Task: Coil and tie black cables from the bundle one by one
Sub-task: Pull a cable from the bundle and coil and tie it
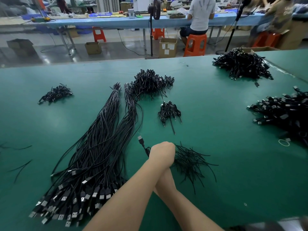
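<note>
A big bundle of long black USB cables [100,147] lies on the green table [225,127], plugs fanned out at the near left. My left hand [162,151] reaches across to the right, fingers curled in a fist. It grips one black cable whose USB plug [140,140] sticks out on its left side. My right forearm [168,185] passes under the left arm, so the right hand is hidden beneath it. Just right of the hands lies a loose heap of black twist ties [190,161].
Piles of coiled, tied cables sit at mid-left [55,94], centre back [150,82], centre [169,111], far right back [241,64] and right [286,112]. A rubber band [284,142] lies at the right. People sit on orange stools at a bench beyond the table.
</note>
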`<move>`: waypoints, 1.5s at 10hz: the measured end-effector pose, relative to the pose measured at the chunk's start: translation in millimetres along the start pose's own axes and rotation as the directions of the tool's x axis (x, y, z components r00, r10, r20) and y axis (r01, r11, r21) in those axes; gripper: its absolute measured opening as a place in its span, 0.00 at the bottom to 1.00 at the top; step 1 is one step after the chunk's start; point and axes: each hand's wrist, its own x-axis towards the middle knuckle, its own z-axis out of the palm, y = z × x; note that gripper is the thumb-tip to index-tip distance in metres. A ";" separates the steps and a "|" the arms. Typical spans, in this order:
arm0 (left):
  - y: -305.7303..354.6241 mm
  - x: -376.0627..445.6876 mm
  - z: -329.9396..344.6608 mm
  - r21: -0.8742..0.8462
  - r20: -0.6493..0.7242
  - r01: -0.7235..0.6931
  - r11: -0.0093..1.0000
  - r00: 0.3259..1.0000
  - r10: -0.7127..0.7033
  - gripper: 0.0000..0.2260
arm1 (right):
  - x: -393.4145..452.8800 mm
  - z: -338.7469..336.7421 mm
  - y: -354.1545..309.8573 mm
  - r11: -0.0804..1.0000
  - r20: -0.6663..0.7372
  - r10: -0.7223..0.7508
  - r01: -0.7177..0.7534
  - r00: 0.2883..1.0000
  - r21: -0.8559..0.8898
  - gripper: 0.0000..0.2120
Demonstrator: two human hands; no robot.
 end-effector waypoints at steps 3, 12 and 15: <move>12.5 -20.7 -11.3 0.224 -0.074 -0.092 0.970 0.991 0.111 0.13 | -22.5 9.5 11.1 0.661 -0.015 0.083 -0.044 0.996 0.749 0.16; -78.4 -72.3 12.7 -0.919 0.087 0.198 0.342 0.945 -0.315 0.10 | -1.9 16.7 19.3 0.921 -0.292 -0.201 0.282 0.935 0.268 0.15; -81.1 -76.4 17.7 -0.936 0.025 0.129 0.326 0.952 -0.304 0.09 | 1.6 12.5 19.0 0.929 -0.221 -0.175 0.235 0.959 0.285 0.17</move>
